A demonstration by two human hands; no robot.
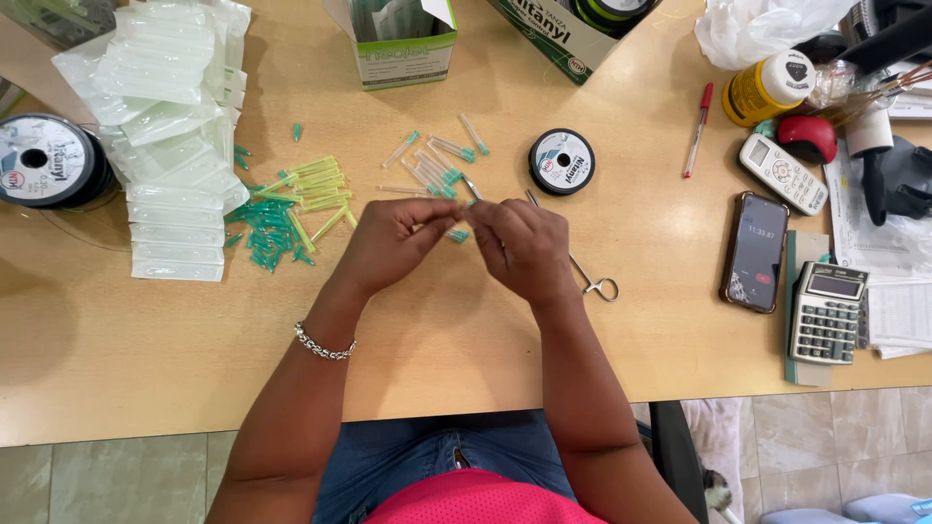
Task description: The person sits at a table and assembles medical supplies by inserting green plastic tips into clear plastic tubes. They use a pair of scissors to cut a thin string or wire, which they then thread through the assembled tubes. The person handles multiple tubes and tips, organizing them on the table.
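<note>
My left hand point(393, 240) and my right hand point(519, 245) meet above the middle of the wooden table point(146, 340). Together they pinch a small needle with a teal hub point(458, 235) between their fingertips. Just beyond the hands lie several capped needles with teal hubs point(432, 165). A metal clamp with ring handles point(592, 281) lies under and to the right of my right hand. A small black spool of thread point(561, 161) sits behind the right hand.
A pile of yellow-green caps and teal hubs point(291, 209) lies left, beside stacked clear blister packs point(175, 126). A large spool point(44, 160) is far left. Open boxes point(398, 44) stand at the back. Phone point(754, 252), calculator point(827, 312), remote point(782, 173), pen point(699, 126) and bottle point(772, 87) sit right.
</note>
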